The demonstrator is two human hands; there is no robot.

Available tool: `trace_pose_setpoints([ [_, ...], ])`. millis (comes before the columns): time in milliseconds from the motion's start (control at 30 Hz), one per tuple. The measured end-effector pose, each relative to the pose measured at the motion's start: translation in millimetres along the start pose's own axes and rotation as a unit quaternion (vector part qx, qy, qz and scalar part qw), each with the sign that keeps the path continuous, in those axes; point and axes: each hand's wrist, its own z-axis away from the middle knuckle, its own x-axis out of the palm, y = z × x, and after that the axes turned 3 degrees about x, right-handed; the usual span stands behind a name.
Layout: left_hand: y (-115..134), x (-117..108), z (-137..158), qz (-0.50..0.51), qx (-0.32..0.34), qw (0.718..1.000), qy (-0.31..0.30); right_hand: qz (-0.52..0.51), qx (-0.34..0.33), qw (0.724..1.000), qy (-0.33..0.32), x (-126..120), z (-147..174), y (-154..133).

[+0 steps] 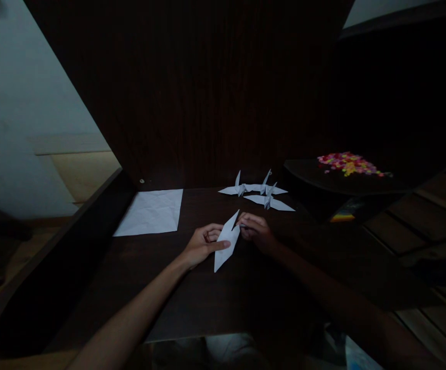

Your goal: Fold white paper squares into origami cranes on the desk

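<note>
A partly folded white origami paper (226, 234) is held tilted above the dark tabletop. My left hand (203, 244) grips its left side, the thumb lying across the face and the fingers behind. At its upper right edge, my right hand (256, 231) is closed on a narrow point of the same paper; its fingertips are dim. Beyond both hands stand several finished white paper cranes (268, 201) in a group, wings spread and necks raised. To the left lies a flat, creased white sheet of paper (151, 211).
A dark upright panel (192, 103) rises behind the tabletop (192, 303), and a raised side board (61, 257) borders it on the left. On a rounded shelf (303, 172) at the right sits a pile of small colourful pieces (350, 163). Wooden slats (419, 218) show farther right.
</note>
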Motion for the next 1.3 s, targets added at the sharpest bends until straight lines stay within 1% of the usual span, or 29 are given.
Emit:
trace_pose_setpoints([
  [200,0,2,-3,0.001,0.014,1.000,0.018,0.007,0.029,1.000,0.008,0,2,-2],
  [367,-4,2,-6,0.004,0.027,0.999,0.033,0.022,0.021,0.999,0.016,-2,0,1],
  [433,-5,1,-7,0.001,0.032,0.999,0.039,0.035,0.010,0.999,0.036,-1,-1,2],
  [600,-8,-3,-10,-0.002,0.041,0.998,0.045,0.104,-0.046,0.987,0.118,4,0,3],
  [700,-8,-4,-10,-0.004,0.039,0.998,0.043,0.116,-0.062,0.982,0.139,7,2,1],
  [800,-9,-3,-10,0.002,0.037,0.998,0.042,0.120,-0.052,0.982,0.133,9,2,-1],
  [933,-10,-2,-9,0.021,0.033,0.998,0.040,0.167,-0.011,0.982,0.091,9,3,-1],
  [1000,-10,-3,-8,0.021,0.030,0.999,0.036,0.175,-0.002,0.981,0.079,10,4,2],
  [1133,-11,-1,-7,0.014,0.025,0.999,0.043,0.159,0.025,0.985,0.066,10,5,7],
  [1300,-14,3,-5,0.021,0.034,0.998,0.046,0.138,0.060,0.986,0.073,9,3,10],
])
